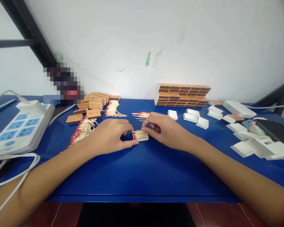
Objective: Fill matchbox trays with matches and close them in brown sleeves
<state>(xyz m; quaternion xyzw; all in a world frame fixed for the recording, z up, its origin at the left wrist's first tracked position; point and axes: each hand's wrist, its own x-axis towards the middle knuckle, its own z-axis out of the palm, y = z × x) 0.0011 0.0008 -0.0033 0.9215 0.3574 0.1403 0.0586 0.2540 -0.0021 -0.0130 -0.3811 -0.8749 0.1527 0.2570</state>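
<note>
A small white matchbox tray filled with red-tipped matches lies on the blue table in front of me. My left hand curves around its left end, thumb at the near corner and index finger at the far one. At the right end, the thumb and index finger of my right hand are pinched together over the tray's far corner. Whatever sits between those fingertips is hidden. Just beyond the tray is a small group of loose matches, partly covered by my right hand.
Match piles and orange matchboxes lie at left. Stacked matchboxes stand against the wall. White empty trays spread rightward towards a phone. A power strip is far left; a white cable crosses my left forearm.
</note>
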